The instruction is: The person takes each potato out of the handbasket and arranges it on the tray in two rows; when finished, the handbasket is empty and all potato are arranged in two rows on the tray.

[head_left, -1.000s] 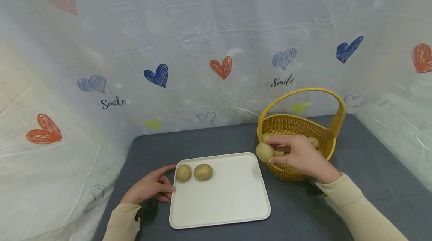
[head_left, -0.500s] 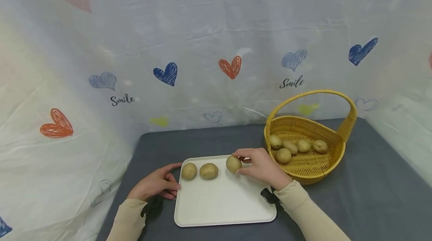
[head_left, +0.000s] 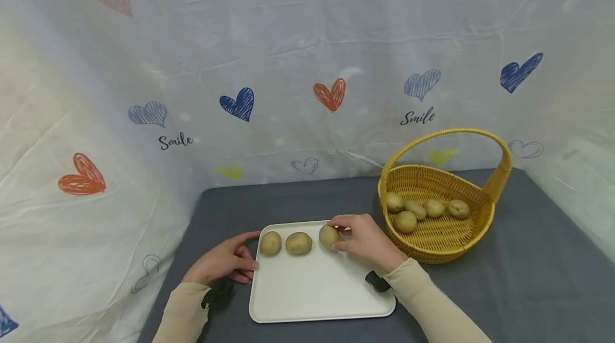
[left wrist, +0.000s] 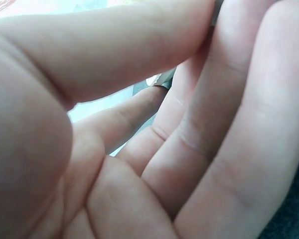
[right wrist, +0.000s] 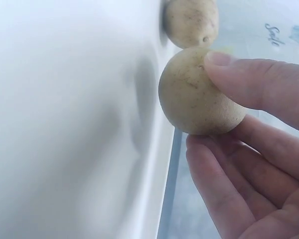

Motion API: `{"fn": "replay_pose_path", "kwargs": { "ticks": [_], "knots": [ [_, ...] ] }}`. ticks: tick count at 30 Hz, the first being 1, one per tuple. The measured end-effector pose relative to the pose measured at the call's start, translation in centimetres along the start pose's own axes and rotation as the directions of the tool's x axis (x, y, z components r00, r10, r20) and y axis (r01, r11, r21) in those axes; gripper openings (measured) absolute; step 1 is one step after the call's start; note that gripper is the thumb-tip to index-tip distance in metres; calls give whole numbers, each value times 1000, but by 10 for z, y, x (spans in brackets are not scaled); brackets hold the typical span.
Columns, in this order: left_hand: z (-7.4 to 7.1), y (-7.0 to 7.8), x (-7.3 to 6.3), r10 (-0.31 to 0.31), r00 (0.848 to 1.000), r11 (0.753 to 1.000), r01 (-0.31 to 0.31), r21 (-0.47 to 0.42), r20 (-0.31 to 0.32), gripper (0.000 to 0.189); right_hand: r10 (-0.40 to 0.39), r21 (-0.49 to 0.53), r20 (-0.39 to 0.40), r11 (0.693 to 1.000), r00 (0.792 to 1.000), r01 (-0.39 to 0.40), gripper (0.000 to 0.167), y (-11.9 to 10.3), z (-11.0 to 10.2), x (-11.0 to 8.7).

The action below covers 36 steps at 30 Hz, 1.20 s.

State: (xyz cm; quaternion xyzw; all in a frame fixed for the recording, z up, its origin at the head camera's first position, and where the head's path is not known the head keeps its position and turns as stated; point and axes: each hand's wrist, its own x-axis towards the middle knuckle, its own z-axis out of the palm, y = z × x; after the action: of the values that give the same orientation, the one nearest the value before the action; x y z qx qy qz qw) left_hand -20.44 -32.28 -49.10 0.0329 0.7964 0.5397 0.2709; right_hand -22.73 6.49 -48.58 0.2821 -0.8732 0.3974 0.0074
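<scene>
In the head view, a white tray [head_left: 322, 289] lies on the dark table. Two potatoes, a rounder one [head_left: 270, 243] and an oval one [head_left: 299, 243], sit along its far side. My right hand [head_left: 365, 239] pinches a third potato [head_left: 329, 237] between thumb and fingers, close over the tray to their right. The right wrist view shows that potato [right wrist: 199, 94] in the fingertips, its shadow on the tray. My left hand [head_left: 223, 260] holds the tray's left edge, index finger at the far corner and thumb at the rim; its fingers [left wrist: 189, 139] fill the left wrist view.
A yellow wicker basket [head_left: 442, 252] with a tall arched handle stands right of the tray, behind my right forearm. Several potatoes [head_left: 434, 208] lie inside it. A white curtain [head_left: 269, 151] printed with hearts hangs behind the table and along its sides.
My right hand has carried the potato left from the basket's near rim to over the tray, then slightly farther left. My left hand has stayed at the tray's edge. The head view has shifted slightly.
</scene>
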Motion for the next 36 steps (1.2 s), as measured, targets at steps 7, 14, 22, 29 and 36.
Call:
{"fn": "replay_pose_path", "kwargs": {
  "ticks": [7, 14, 22, 29, 36],
  "knots": [
    [1, -2, 1, -6, 1000, 1000, 6, -10, 3, 95, 17, -33, -11, 999, 1000, -17, 47, -2, 5, -1],
    [3, -2, 0, -3, 1000, 1000, 3, -11, 5, 96, 31, -32, -16, 999, 999, -31, 48, -2, 9, -1],
    [2, -1, 0, -1, 1000, 1000, 1, -1, 6, 96, 49, -47, -28, 998, 998, -50, 48, -3, 9, 0],
    [1, -1, 1, -12, 1000, 1000, 12, 0, -6, 96, 50, -64, -23, 997, 998, -51, 49, -4, 9, 3],
    [0, 1, 1, -9, 1000, 1000, 9, 2, -4, 96, 52, -56, -12, 997, 999, -53, 51, -4, 10, 4]
  ]
}}
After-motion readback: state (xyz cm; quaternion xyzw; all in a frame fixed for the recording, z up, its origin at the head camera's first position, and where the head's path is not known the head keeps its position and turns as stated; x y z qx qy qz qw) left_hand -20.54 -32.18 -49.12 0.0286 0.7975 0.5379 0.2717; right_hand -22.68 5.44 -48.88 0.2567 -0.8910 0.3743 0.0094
